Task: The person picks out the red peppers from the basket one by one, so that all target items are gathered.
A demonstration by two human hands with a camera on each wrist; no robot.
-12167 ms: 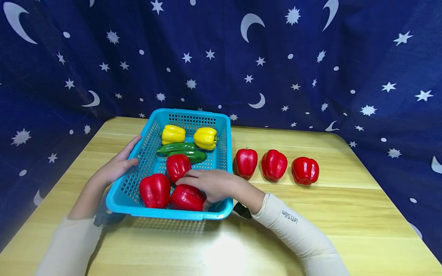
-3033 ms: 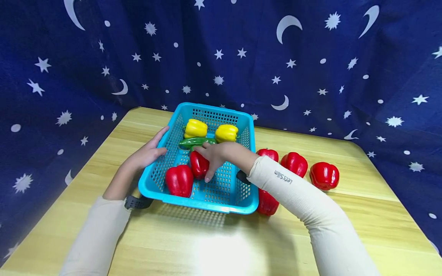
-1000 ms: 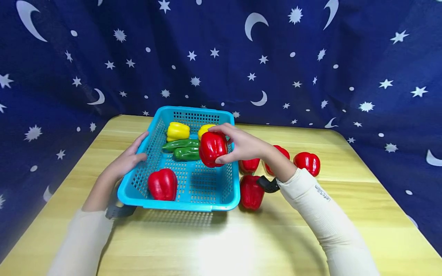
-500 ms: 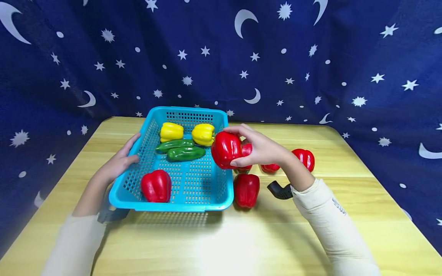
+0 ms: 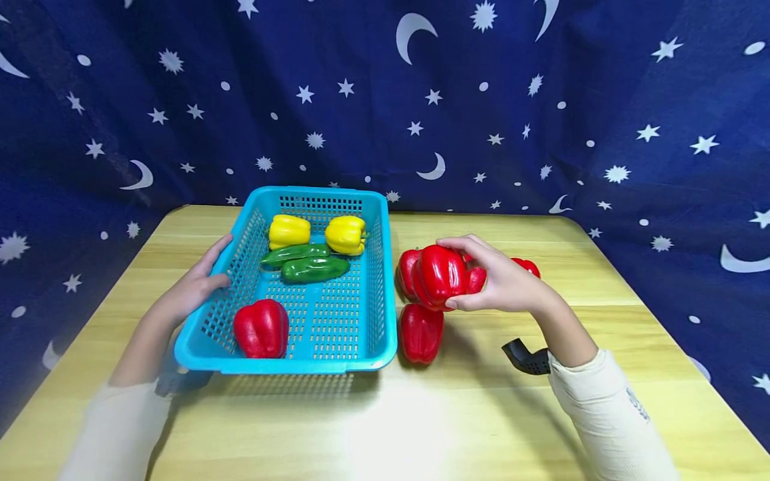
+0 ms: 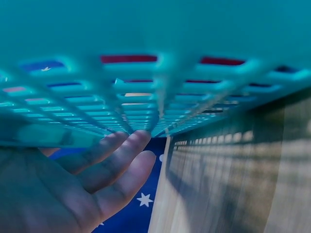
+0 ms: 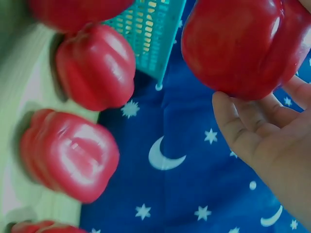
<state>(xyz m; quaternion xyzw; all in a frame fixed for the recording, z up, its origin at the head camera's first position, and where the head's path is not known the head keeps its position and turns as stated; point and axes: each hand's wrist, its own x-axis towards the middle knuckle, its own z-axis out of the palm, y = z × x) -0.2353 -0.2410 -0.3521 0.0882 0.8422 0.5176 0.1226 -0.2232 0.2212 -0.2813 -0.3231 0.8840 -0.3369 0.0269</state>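
Note:
My right hand (image 5: 505,280) grips a red bell pepper (image 5: 438,275) above the table, thumb in front and fingers behind. In the right wrist view the fingertips press against this held pepper (image 7: 233,46). On the left, my left hand (image 5: 191,290) holds the side of a blue plastic basket (image 5: 283,366), its thumb over the rim; the left wrist view shows the fingers (image 6: 116,165) under the rim along the slotted wall. The basket contains one red bell pepper (image 5: 261,329), two green peppers (image 5: 315,269) and two yellow bell peppers (image 5: 345,235).
Right of the basket lie several red bell peppers, one in front (image 5: 421,333), others partly hidden by my right hand and the held pepper. Behind the wooden table (image 5: 469,427) hangs a dark blue cloth (image 5: 361,133) with moons and stars. A black strap (image 5: 528,357) is on my right wrist.
Earlier, three red bell peppers lay in the basket; one now lies on the table beside it. My right hand has lifted another out and carried it rightward. The left hand stays at the basket.

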